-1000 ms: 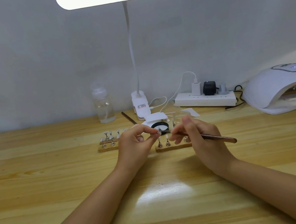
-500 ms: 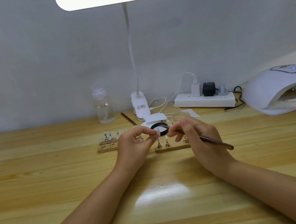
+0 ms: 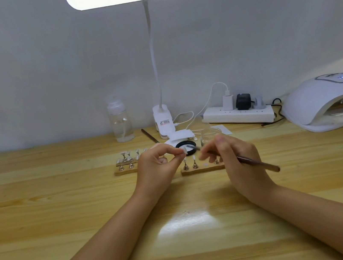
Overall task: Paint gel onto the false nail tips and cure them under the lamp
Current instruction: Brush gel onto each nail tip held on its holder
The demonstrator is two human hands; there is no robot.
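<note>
False nail tip [image 3: 183,150], small and pale, pinched between thumb and forefinger of the left hand [image 3: 157,165] above the table [image 3: 45,217], just before the black-rimmed gel jar [image 3: 186,145]. The right hand [image 3: 233,160], fingers curled round the brush [image 3: 259,164], has drawn slightly back from the tip since the previous frame; its bristles are hidden. Below stands a wooden holder [image 3: 202,168] bearing two further tips; a second holder [image 3: 126,167] lies left, the curing lamp [image 3: 330,100] far right.
</note>
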